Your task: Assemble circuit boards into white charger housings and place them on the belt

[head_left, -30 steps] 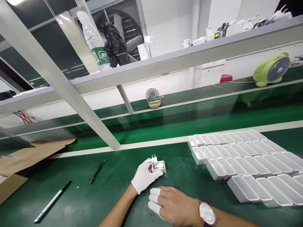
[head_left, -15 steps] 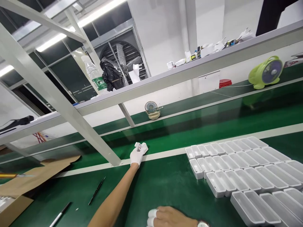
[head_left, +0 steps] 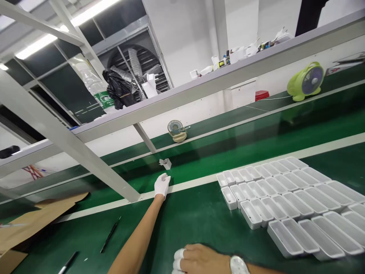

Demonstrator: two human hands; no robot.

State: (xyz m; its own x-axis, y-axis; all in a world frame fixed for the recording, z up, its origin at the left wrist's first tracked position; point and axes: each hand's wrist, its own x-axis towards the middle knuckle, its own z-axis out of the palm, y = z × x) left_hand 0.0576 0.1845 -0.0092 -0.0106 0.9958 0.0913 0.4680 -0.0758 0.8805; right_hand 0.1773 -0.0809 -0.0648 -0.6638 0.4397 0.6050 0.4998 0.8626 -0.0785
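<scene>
My left hand point(head_left: 162, 185), in a white glove, is stretched far forward over the white stripe between the table and the green conveyor belt point(head_left: 228, 148). Its fingers are loosely apart and hold nothing. Just beyond the fingertips a small white charger plug point(head_left: 165, 163) lies on the belt, apart from the hand. My right hand point(head_left: 196, 260) rests at the near edge of the green table. It wears white finger cots and a wristwatch, and nothing shows in it.
White plastic trays point(head_left: 285, 198) with several slots cover the table at the right. Two pens point(head_left: 110, 234) lie at the left, near a cardboard box point(head_left: 37, 217). A slanted metal strut point(head_left: 71, 150) stands left of my arm. A small fan point(head_left: 175, 130) and a green fan point(head_left: 305, 80) stand beyond the belt.
My left hand carried the charger plug from the table out to the belt, let it go, and has drawn back slightly. The right hand stayed in place.
</scene>
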